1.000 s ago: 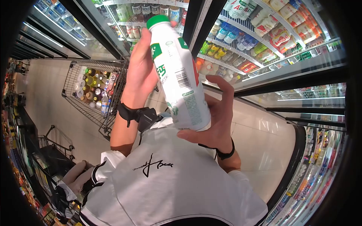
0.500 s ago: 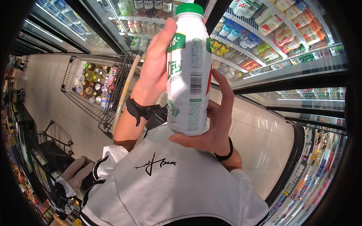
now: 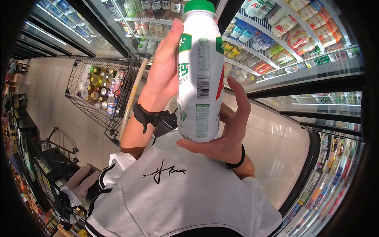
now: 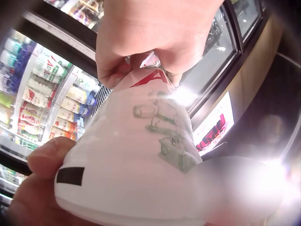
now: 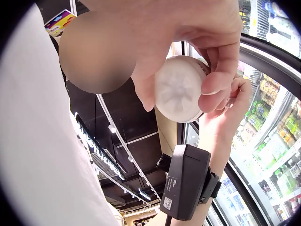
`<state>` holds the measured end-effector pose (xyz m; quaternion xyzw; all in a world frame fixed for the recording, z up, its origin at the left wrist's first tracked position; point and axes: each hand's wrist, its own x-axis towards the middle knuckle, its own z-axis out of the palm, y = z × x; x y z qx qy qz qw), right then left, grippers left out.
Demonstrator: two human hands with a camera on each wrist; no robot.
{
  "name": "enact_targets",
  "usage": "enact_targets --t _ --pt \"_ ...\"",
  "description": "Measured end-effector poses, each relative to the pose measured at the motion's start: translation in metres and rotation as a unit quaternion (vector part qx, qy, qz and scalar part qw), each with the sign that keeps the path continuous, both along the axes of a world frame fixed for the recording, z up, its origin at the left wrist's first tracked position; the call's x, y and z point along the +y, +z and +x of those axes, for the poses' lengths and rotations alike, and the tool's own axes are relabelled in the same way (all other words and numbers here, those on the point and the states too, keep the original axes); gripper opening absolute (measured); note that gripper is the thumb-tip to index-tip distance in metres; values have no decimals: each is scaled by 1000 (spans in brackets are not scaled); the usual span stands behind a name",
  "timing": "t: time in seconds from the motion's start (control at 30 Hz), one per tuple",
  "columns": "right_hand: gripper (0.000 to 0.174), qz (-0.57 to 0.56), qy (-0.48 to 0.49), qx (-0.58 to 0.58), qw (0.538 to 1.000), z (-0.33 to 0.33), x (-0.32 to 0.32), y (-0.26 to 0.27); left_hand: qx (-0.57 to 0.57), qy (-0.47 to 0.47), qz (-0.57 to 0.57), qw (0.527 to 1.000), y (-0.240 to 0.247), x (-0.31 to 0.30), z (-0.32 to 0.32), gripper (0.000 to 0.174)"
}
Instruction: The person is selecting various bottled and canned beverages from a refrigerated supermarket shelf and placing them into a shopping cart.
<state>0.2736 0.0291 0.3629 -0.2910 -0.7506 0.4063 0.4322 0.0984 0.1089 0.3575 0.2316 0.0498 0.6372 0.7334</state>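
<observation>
A large white milk drink bottle [image 3: 200, 67] with a green cap is held up nearly upright before the chest, its barcode side toward the head camera. My left hand [image 3: 162, 65] grips its upper part from the left, with the far fingers hidden behind it. Around the base is my right hand [image 3: 233, 132], thumb at the bottom edge and fingers along the right side. The left wrist view shows the bottle's printed far side [image 4: 136, 155] with the right fingers [image 4: 44, 165] low beside it. In the right wrist view its round base [image 5: 178, 89] sits between right thumb and fingers.
A wire shopping cart [image 3: 92, 104] loaded with several bottles stands to the left. Glass-door refrigerators with drink shelves [image 3: 272, 47] are ahead and right, and a low chilled case [image 3: 335, 170] curves along the right. Another person's legs [image 3: 81, 179] show at lower left.
The bottle has gone from leaning left to nearly upright, moving right with both hands. Over the last half second it has turned slightly, so less of the large green lettering shows.
</observation>
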Motion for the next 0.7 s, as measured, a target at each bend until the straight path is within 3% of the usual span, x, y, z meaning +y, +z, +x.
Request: enact_targets --t 0.33,0.63,0.7 --pt "139 -3 0 9 1000 0 3 -2 -6 -5 -45 999 -4 -3 -2 51" --pt "135 2 -33 7 999 -1 10 -4 63 11 -34 997 -3 -3 5 59" --pt "135 -23 -20 42 999 1 14 -4 22 -57 33 998 4 -5 11 61"
